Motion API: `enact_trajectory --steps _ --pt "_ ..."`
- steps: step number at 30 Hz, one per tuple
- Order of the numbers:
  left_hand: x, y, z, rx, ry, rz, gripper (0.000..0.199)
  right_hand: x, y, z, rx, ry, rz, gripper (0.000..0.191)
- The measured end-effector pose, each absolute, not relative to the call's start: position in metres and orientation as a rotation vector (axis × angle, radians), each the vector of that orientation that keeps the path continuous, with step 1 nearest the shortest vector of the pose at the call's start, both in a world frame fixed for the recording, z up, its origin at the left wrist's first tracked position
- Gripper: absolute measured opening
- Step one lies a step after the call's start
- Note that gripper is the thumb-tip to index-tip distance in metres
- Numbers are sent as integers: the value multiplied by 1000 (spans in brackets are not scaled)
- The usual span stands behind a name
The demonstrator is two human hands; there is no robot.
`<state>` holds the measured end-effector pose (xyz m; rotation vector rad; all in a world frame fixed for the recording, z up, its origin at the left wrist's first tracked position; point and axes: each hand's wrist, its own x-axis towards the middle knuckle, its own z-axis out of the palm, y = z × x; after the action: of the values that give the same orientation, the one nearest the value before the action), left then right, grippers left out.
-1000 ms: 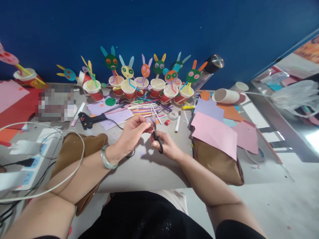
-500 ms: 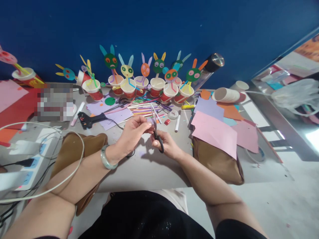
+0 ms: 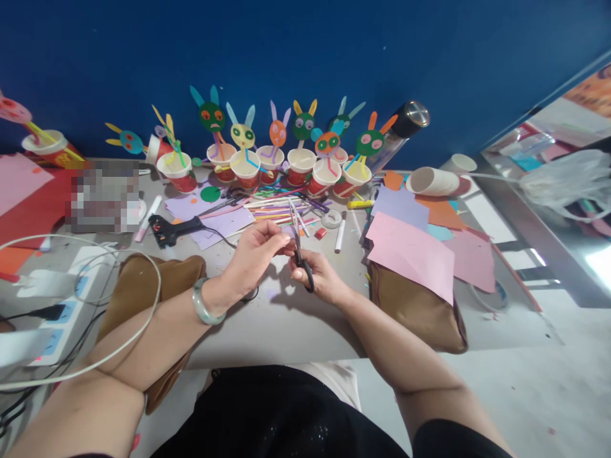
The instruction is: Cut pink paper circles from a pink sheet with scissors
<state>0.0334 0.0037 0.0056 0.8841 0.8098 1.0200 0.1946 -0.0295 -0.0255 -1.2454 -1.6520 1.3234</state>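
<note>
My left hand (image 3: pixel 260 249) pinches a small piece of purple paper (image 3: pixel 289 232) between thumb and fingers. My right hand (image 3: pixel 317 273) is wrapped round the black handles of a pair of scissors (image 3: pixel 308 275). Their blades point up and away, right against the purple paper at my left fingertips. Just beyond both hands lies a pile of coloured sticks (image 3: pixel 272 207). Behind it stand several paper cups (image 3: pixel 245 170) with paper rabbit heads (image 3: pixel 243 135) on bent stems rising from them.
A black glue gun (image 3: pixel 174 229) lies left of my hands, near purple sheets (image 3: pixel 224 230). Rightward, pink paper (image 3: pixel 413 251) rests on a brown cushion (image 3: pixel 415 318). A marker (image 3: pixel 340 234), a tape roll (image 3: pixel 331 219) and stacked cups (image 3: pixel 432 182) lie about. A power strip (image 3: pixel 71 305) sits far left.
</note>
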Motion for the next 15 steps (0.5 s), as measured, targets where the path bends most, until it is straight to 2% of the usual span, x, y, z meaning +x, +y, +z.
enact_trajectory --steps 15 --pt "33 5 8 840 810 1036 24 196 -29 -24 -1243 -1618 1364 75"
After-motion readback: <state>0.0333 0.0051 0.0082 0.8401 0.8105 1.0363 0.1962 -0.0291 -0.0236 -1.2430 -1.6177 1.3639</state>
